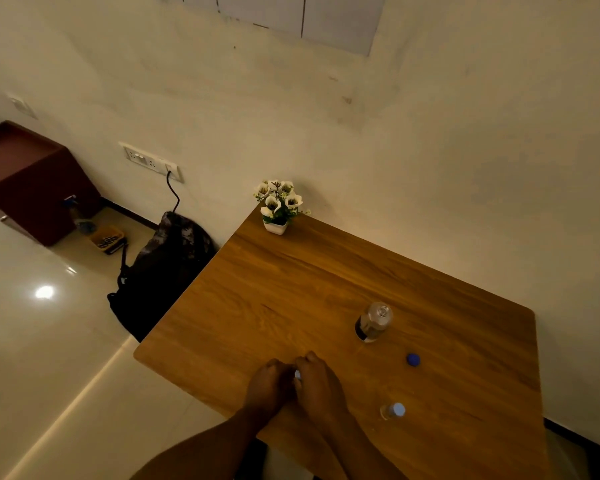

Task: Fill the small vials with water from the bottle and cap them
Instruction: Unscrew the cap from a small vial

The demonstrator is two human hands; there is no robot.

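While pressed together on grained wood table, both hands closed round a small white-capped vial.

Both hands, left hand & right hand, closed round a small vial at table edge; open bottle, blue cap, capped vial to the right.

My wooden table is carrying an uncapped bottle near its middle, a blue cap lying at its five o'clock, a capped vial nearer me, and a flower pot sitting at eleven o'clock.
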